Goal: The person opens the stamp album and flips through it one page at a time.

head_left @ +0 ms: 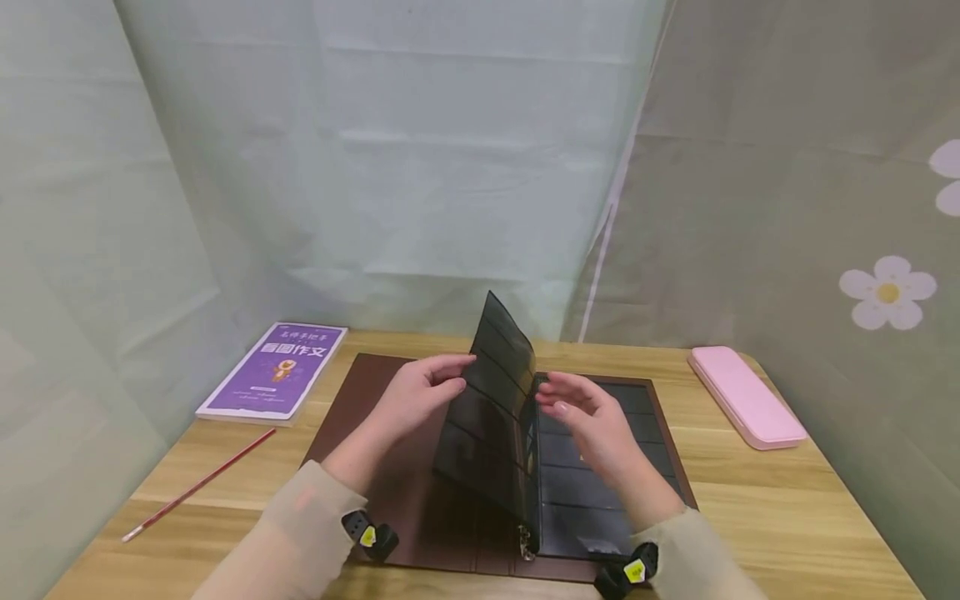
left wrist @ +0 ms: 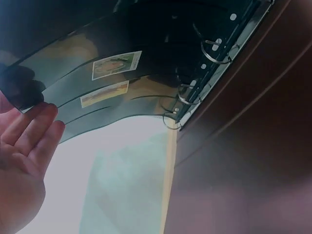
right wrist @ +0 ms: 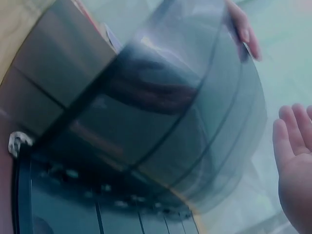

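Observation:
A brown ring-binder album (head_left: pixel 378 375) lies spread on the table, with black pocket pages on its right side. One black pocket page (head_left: pixel 487 392) stands raised at the rings, bending as it turns. My left hand (head_left: pixel 416 396) pinches the outer edge of this page between thumb and fingers. Two small stamp-like pictures (left wrist: pixel 116 65) show in its pockets in the left wrist view. My right hand (head_left: pixel 592 425) hovers over the right-hand pages, close to the raised page, fingers loosely bent and holding nothing. Metal rings (left wrist: pixel 214 52) run through the page holes.
A purple book (head_left: pixel 273 371) lies at the back left of the wooden table (head_left: pixel 772 508). In front of it is a red pencil (head_left: pixel 198 485). A pink case (head_left: pixel 746 398) sits at the right. Cloth curtains stand close behind and beside the table.

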A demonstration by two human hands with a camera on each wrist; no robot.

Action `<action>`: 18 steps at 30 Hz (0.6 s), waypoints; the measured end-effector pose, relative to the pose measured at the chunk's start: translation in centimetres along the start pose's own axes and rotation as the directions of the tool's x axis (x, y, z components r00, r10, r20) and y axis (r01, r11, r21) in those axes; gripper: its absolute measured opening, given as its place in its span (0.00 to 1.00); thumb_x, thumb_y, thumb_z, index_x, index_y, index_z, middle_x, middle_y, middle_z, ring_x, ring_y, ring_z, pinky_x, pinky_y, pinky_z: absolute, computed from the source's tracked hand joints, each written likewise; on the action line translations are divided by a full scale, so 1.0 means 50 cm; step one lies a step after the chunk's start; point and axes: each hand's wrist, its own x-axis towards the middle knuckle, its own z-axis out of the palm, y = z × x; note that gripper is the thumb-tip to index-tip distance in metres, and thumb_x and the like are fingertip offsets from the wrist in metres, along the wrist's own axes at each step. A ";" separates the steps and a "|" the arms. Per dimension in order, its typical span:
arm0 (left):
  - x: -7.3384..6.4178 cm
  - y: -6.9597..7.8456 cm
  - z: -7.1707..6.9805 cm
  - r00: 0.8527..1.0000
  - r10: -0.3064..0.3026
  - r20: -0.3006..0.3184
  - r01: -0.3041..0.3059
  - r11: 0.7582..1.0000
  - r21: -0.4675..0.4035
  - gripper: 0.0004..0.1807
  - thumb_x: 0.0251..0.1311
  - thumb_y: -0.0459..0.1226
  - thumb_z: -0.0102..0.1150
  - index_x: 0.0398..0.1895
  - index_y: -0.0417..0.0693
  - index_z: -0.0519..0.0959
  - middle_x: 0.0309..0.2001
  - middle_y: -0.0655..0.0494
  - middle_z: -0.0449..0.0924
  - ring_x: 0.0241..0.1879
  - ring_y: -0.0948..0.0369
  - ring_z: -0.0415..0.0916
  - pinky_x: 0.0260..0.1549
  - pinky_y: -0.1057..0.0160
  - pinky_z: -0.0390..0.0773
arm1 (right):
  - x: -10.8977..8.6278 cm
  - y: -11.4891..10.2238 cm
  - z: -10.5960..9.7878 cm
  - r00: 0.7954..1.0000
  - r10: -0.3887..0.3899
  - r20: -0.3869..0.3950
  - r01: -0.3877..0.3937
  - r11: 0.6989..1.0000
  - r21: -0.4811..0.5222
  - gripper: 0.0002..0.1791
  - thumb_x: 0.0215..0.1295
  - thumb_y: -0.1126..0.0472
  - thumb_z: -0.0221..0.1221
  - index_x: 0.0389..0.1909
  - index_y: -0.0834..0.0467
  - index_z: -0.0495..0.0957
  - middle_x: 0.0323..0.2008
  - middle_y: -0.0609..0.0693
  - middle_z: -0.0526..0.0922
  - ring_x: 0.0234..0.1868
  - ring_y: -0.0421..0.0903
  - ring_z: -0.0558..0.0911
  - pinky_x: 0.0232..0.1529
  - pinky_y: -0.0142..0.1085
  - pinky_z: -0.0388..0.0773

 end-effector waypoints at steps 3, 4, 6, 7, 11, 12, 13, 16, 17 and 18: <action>-0.002 -0.003 -0.002 1.000 0.002 -0.012 -0.001 0.998 0.061 0.13 0.62 0.37 0.57 0.49 0.50 0.82 0.48 0.55 0.80 0.49 0.57 0.76 0.46 0.54 0.75 | -0.011 -0.003 -0.021 1.000 0.005 -0.020 -0.006 1.000 -0.017 0.23 0.67 0.69 0.53 0.60 0.75 0.62 0.50 0.54 0.77 0.51 0.44 0.78 0.53 0.36 0.72; -0.004 -0.004 -0.003 1.000 0.004 -0.016 -0.003 0.997 0.074 0.12 0.62 0.37 0.57 0.48 0.50 0.83 0.47 0.55 0.81 0.48 0.57 0.76 0.46 0.54 0.75 | -0.014 -0.004 -0.026 1.000 0.004 -0.024 -0.005 1.000 -0.019 0.22 0.67 0.69 0.52 0.59 0.72 0.64 0.49 0.53 0.78 0.51 0.44 0.78 0.53 0.36 0.72; -0.006 -0.008 -0.006 1.000 0.013 -0.023 -0.011 0.996 0.086 0.12 0.61 0.37 0.57 0.47 0.50 0.83 0.47 0.55 0.81 0.47 0.57 0.76 0.46 0.54 0.75 | -0.022 -0.006 -0.037 1.000 0.000 -0.030 -0.001 1.000 -0.014 0.19 0.67 0.69 0.51 0.58 0.66 0.68 0.49 0.51 0.78 0.51 0.44 0.78 0.53 0.36 0.72; -0.007 -0.010 -0.007 0.999 0.017 -0.027 -0.015 0.996 0.091 0.12 0.61 0.37 0.57 0.47 0.49 0.83 0.47 0.55 0.81 0.48 0.57 0.76 0.46 0.54 0.75 | -0.024 -0.007 -0.042 1.000 -0.006 -0.028 0.006 1.000 -0.012 0.18 0.68 0.70 0.51 0.58 0.64 0.69 0.49 0.50 0.78 0.52 0.44 0.77 0.53 0.36 0.72; -0.011 -0.017 -0.012 0.999 0.003 -0.040 0.001 0.996 0.087 0.12 0.61 0.37 0.58 0.47 0.49 0.83 0.47 0.54 0.81 0.48 0.57 0.76 0.47 0.54 0.75 | -0.034 -0.010 -0.058 0.999 -0.025 -0.026 0.025 1.000 -0.003 0.17 0.68 0.71 0.49 0.56 0.57 0.72 0.49 0.51 0.78 0.52 0.44 0.77 0.53 0.36 0.72; -0.012 -0.017 -0.013 0.999 -0.004 -0.041 0.007 0.996 0.084 0.12 0.61 0.38 0.58 0.47 0.49 0.83 0.48 0.55 0.81 0.49 0.57 0.76 0.47 0.54 0.75 | -0.035 -0.010 -0.061 0.999 -0.032 -0.024 0.032 1.000 0.002 0.17 0.68 0.71 0.49 0.55 0.58 0.72 0.49 0.51 0.78 0.52 0.44 0.77 0.53 0.35 0.72; -0.013 -0.018 -0.014 0.999 -0.013 -0.044 0.016 0.997 0.079 0.12 0.61 0.38 0.58 0.47 0.49 0.83 0.48 0.55 0.81 0.49 0.57 0.76 0.48 0.54 0.75 | -0.037 -0.011 -0.065 0.999 -0.038 -0.025 0.038 0.999 0.008 0.17 0.68 0.71 0.49 0.55 0.58 0.72 0.49 0.51 0.78 0.52 0.44 0.78 0.53 0.35 0.72; -0.015 -0.020 -0.016 0.998 -0.028 -0.051 0.031 0.997 0.073 0.13 0.61 0.37 0.58 0.47 0.49 0.83 0.48 0.54 0.81 0.50 0.56 0.76 0.48 0.54 0.75 | -0.040 -0.012 -0.075 0.997 -0.072 -0.016 0.072 0.997 0.034 0.18 0.68 0.74 0.47 0.55 0.58 0.73 0.49 0.52 0.78 0.51 0.45 0.78 0.53 0.35 0.72; -0.016 -0.020 -0.016 0.998 -0.029 -0.055 0.033 0.997 0.072 0.13 0.61 0.37 0.58 0.48 0.49 0.83 0.48 0.54 0.81 0.50 0.56 0.76 0.48 0.53 0.75 | -0.041 -0.012 -0.078 0.996 -0.084 -0.012 0.084 0.996 0.042 0.18 0.68 0.74 0.46 0.55 0.58 0.73 0.48 0.52 0.78 0.51 0.45 0.78 0.53 0.35 0.72; -0.016 -0.019 -0.016 0.998 -0.030 -0.058 0.034 0.997 0.070 0.13 0.61 0.37 0.58 0.48 0.48 0.83 0.48 0.53 0.81 0.50 0.55 0.76 0.48 0.53 0.75 | -0.041 -0.012 -0.082 0.995 -0.096 -0.007 0.096 0.994 0.047 0.18 0.68 0.75 0.46 0.55 0.59 0.73 0.48 0.51 0.79 0.51 0.45 0.78 0.54 0.35 0.72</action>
